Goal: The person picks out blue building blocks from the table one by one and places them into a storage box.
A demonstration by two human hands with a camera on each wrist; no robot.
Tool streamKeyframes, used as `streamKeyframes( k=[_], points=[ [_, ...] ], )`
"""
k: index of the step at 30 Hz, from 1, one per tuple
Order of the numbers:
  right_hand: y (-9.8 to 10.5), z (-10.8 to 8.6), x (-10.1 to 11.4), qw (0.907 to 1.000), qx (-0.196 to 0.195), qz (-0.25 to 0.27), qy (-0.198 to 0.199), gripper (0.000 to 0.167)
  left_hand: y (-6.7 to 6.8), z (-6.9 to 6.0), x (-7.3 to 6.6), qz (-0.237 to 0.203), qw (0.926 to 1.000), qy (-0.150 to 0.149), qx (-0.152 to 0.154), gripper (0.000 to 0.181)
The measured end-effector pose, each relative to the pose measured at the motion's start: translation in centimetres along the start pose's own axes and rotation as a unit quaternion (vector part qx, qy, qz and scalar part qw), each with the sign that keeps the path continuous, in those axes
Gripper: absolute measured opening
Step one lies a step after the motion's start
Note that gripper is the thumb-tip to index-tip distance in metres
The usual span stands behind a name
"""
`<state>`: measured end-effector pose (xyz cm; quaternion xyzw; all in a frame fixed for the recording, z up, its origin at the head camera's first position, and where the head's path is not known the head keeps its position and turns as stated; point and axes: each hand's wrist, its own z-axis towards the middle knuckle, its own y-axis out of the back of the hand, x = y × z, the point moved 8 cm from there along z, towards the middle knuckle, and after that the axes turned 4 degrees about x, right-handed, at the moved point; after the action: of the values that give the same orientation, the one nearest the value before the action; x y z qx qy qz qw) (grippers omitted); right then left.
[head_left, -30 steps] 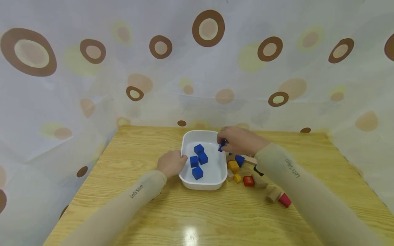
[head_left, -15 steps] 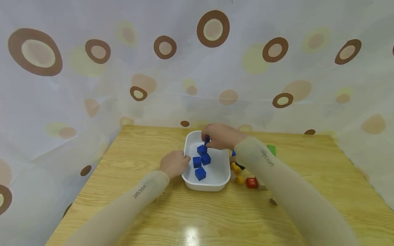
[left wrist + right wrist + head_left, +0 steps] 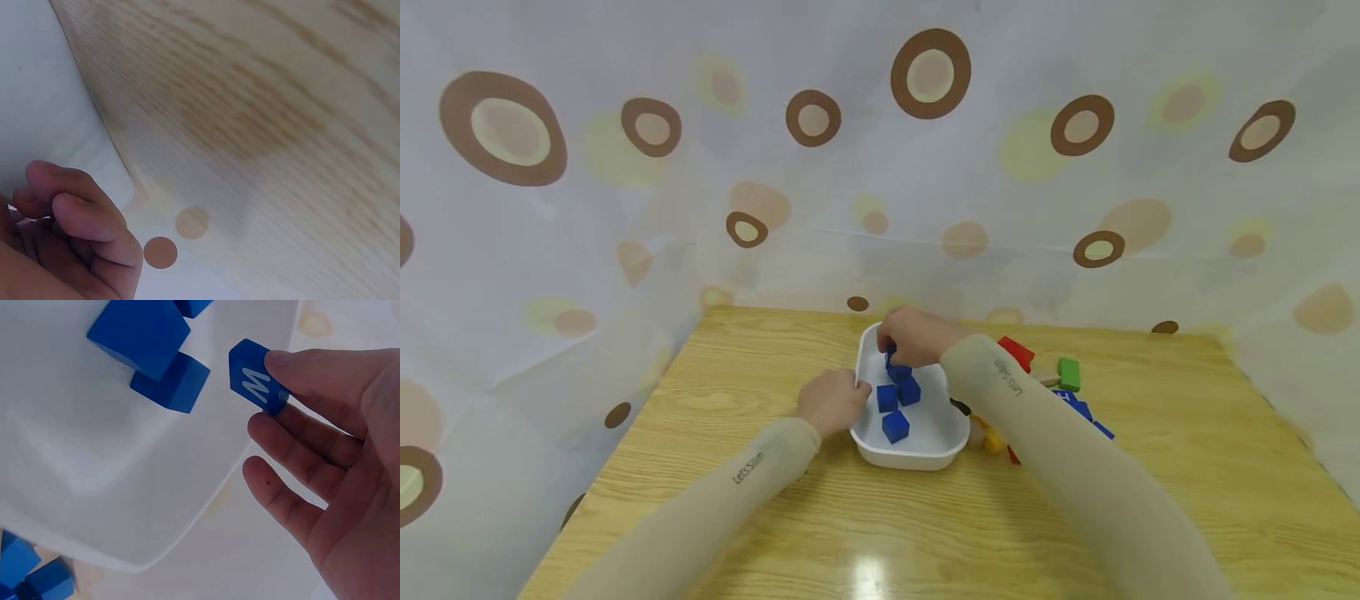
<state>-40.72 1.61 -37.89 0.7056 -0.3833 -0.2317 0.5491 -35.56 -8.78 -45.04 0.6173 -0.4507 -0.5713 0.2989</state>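
A white plastic tray (image 3: pixel 936 446) stands on the wooden table with several blue blocks (image 3: pixel 896 427) inside it. At its left rim is my left hand (image 3: pixel 833 402), thumb over the edge and fingers curled against the outer wall; the left wrist view shows those fingers (image 3: pixel 87 219) beside the wall. My right hand (image 3: pixel 919 335) is over the far part of the tray. Between thumb and fingertips it pinches a blue block (image 3: pixel 253 375) marked with a white letter that looks like W. Just beside that block, other blue blocks (image 3: pixel 140 337) lie on the tray floor.
Right of the tray, partly under my right forearm, lie loose blocks: a red one (image 3: pixel 1017 353), a green one (image 3: pixel 1069 374), blue ones (image 3: pixel 1078 408) and a yellow one (image 3: pixel 993 442). A patterned sheet (image 3: pixel 880 167) hangs behind the table (image 3: pixel 760 533).
My right hand has carried the blue block leftward from the tray's right rim to above the blocks inside. My left hand stays at the left rim. The head view has shifted slightly.
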Motion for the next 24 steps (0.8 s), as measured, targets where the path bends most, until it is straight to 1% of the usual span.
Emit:
streamKeyframes(
  k=[2, 6, 9, 14, 17, 24],
  points=[
    [-0.3, 0.6, 0.1, 1.0000, 0.001, -0.008, 0.001, 0.023, 0.0, 0.0, -0.1, 0.004, 1.0000, -0.003, -0.004, 0.036],
    [-0.9, 1.6, 0.6, 0.9987, -0.003, -0.051, 0.003, 0.019, 0.2, 0.0, -0.1, 0.007, 0.9999, -0.010, -0.009, 0.037],
    [-1.3, 2.0, 1.0, 0.9974, 0.004, -0.071, 0.001, 0.017, 0.2, 0.1, 0.0, 0.009, 0.9998, -0.010, -0.011, 0.037],
    [-2.0, 2.0, 1.6, 0.9991, 0.022, -0.036, 0.000, 0.021, 0.0, 0.2, 0.0, 0.014, 0.9998, -0.008, -0.014, 0.038],
    [-2.2, 1.9, 1.8, 0.9995, 0.024, -0.020, 0.004, 0.027, 0.1, 0.2, 0.0, 0.017, 0.9996, -0.009, -0.019, 0.039],
    [-2.2, 1.9, 2.3, 0.9985, 0.011, -0.046, 0.026, 0.026, 0.3, 0.1, 0.0, 0.014, 0.9996, -0.011, -0.024, 0.039]
  ],
)
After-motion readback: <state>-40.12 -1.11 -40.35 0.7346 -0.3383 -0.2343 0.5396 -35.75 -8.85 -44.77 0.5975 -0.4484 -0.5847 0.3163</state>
